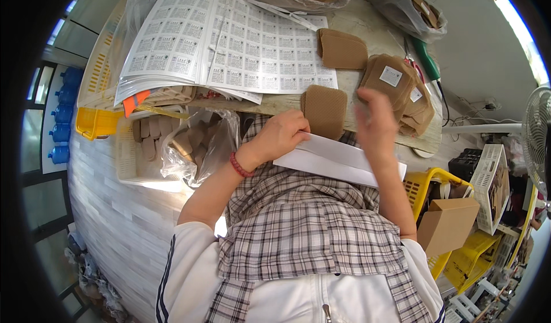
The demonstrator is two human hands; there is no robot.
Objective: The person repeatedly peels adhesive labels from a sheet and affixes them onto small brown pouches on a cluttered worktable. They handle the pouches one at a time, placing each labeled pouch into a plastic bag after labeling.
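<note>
My left hand [279,132], closed with fingertips pinched, is on the upper left end of a folded white paper strip [328,155]. The strip slants across my lap over a plaid apron. My right hand [376,125] is raised above the strip's right part and smeared by motion, so its fingers do not show clearly. Between the hands, at the table's front edge, lies a brown textured pad [325,111] with rounded corners. Beyond my right hand a stack of similar brown pads [376,70] bears a white label [391,76].
Printed label sheets [258,53] spread over the table's left, beside more brown pads [342,49]. A green-handled tool [425,59] with a cord is at the right. Baskets stand either side: a pale one [135,171] at left, a yellow one [419,188] with a cardboard box [449,225] at right.
</note>
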